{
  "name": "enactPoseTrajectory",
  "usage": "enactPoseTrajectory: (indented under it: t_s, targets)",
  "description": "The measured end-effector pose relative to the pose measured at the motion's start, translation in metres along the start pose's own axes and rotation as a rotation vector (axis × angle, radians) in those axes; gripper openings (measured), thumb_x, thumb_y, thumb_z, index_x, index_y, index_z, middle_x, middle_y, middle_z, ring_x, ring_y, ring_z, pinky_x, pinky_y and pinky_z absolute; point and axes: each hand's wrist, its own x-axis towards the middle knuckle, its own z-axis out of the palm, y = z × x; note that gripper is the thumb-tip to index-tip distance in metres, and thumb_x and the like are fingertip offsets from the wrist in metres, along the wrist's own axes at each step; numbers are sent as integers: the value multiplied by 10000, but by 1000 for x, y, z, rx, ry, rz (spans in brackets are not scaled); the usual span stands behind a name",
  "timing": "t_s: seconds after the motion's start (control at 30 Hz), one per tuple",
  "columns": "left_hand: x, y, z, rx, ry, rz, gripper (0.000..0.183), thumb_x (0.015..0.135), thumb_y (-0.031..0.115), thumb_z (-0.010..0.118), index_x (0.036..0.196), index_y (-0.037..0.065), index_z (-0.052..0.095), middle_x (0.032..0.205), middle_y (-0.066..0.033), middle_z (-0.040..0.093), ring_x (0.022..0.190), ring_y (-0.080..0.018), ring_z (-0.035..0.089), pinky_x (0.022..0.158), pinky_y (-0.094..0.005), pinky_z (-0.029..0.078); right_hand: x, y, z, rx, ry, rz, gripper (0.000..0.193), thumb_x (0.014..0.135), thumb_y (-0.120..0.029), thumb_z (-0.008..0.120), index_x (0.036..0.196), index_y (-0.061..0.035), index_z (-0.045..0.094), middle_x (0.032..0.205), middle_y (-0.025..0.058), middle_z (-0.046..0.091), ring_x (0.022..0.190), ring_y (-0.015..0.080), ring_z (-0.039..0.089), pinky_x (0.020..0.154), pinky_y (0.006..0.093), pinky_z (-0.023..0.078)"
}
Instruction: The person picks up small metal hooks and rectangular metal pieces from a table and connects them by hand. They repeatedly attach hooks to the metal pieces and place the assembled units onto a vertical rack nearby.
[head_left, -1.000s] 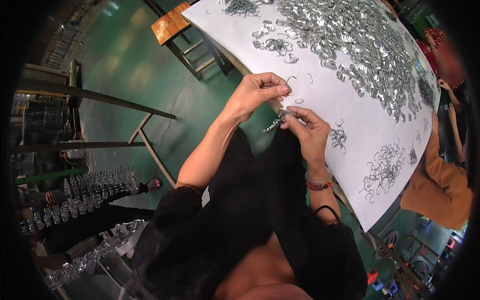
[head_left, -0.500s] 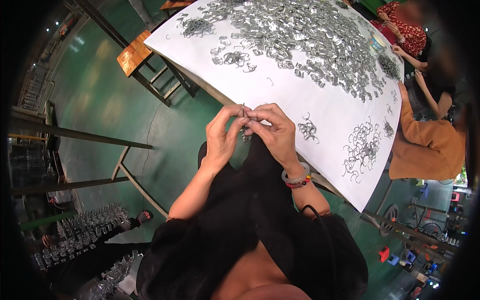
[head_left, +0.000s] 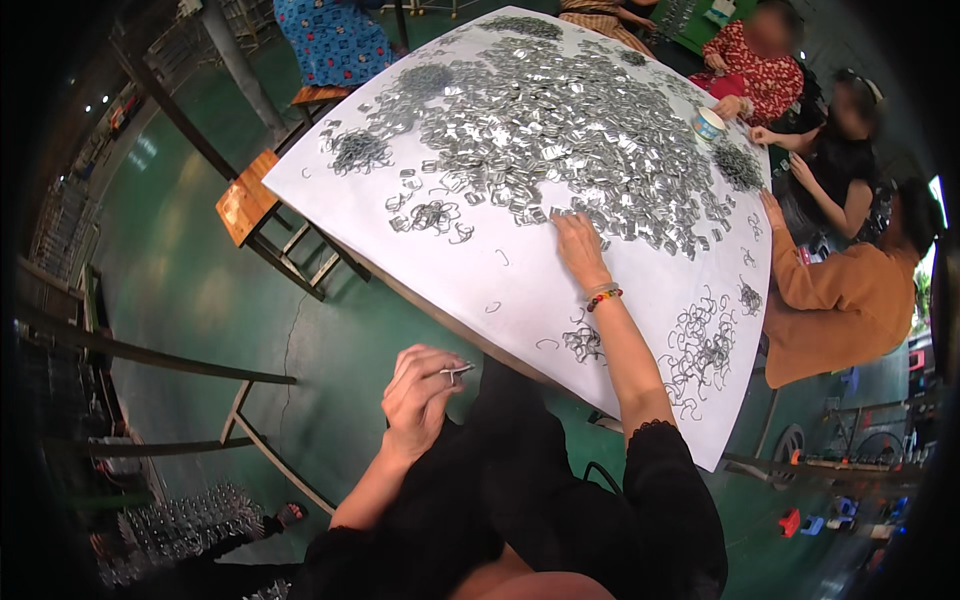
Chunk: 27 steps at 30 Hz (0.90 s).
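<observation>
My left hand [head_left: 416,400] is raised off the table's front edge, thumb and fingers closed on a small metal clip [head_left: 457,372] with a bent wire showing on it. My right hand [head_left: 580,250] stretches forward over the table, its fingers out and their tips at the near edge of a big heap of flat silvery metal clips [head_left: 590,140]. Whether a clip is gripped between those fingertips is too small to tell. Bent wire hooks [head_left: 582,342] lie beside my right forearm, and a larger scatter of hooks [head_left: 702,345] is farther right.
The white-topped table [head_left: 400,270] also bears clumps of wire hooks [head_left: 360,152] and a paper tub [head_left: 708,124]. Co-workers sit along the right side, one in an orange-brown top [head_left: 840,290]. A wooden stool [head_left: 247,200] stands left. Dark metal bars [head_left: 150,350] cross the left side.
My hands, earlier together in front of me, have come apart. The right has reached forward to the heap; the left has moved lower and left with the clip. The view has shifted too.
</observation>
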Motion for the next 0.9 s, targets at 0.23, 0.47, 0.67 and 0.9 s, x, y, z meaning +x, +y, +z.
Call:
enactPoseTrajectory:
  t_s: [0.23, 0.47, 0.67, 0.9]
  targets:
    - [-19, -15, 4, -97, 99, -205, 142, 767, -124, 568, 829, -3, 529, 854, -159, 646, 759, -297, 621, 734, -408, 476, -9, -112, -59, 1025, -161, 397, 284, 848, -22, 613, 1129, 10, 634, 897, 84, 644, 756, 155, 640, 657, 254, 521]
    - [-14, -21, 8, 44, -44, -205, 186, 740, -50, 667, 887, 18, 576, 831, -85, 625, 774, -257, 599, 733, -361, 451, -44, -216, -130, 1184, -161, 354, 225, 790, 56, 661, 1012, 22, 680, 889, 90, 660, 728, 102, 636, 629, 206, 528]
    - [-15, -24, 4, 84, -54, -176, 180, 747, -11, 676, 893, 36, 582, 782, -71, 585, 735, -257, 568, 733, -354, 434, -43, -229, -122, 1275, -195, 424, 183, 802, 81, 647, 981, 55, 672, 919, 99, 653, 717, 115, 629, 631, 221, 540]
    - [-28, -37, 2, 119, -121, -321, 181, 745, 3, 684, 892, 32, 584, 831, -82, 606, 768, -258, 587, 768, -357, 445, -43, -215, -96, 1463, -268, 467, 172, 808, 89, 643, 978, 71, 663, 908, 118, 648, 704, 144, 635, 635, 243, 544]
